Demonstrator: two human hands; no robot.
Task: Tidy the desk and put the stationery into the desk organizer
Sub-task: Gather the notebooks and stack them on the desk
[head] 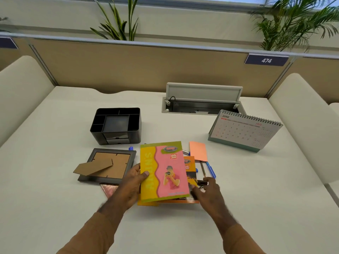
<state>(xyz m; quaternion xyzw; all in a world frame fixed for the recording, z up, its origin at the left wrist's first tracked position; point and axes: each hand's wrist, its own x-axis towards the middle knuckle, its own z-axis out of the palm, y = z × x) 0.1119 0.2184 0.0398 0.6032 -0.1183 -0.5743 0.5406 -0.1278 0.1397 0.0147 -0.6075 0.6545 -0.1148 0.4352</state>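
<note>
A: What is the person wearing?
B: Long brown sleeves on both arms, plain, ending at the wrists. The left hand [131, 187] and right hand [209, 193] are bare: no rings, no watch.

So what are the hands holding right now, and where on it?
The left hand grips the yellow and pink booklet by its left edge, thumb on the cover. The right hand reaches under its right edge; whether it grips anything cannot be told.
</note>
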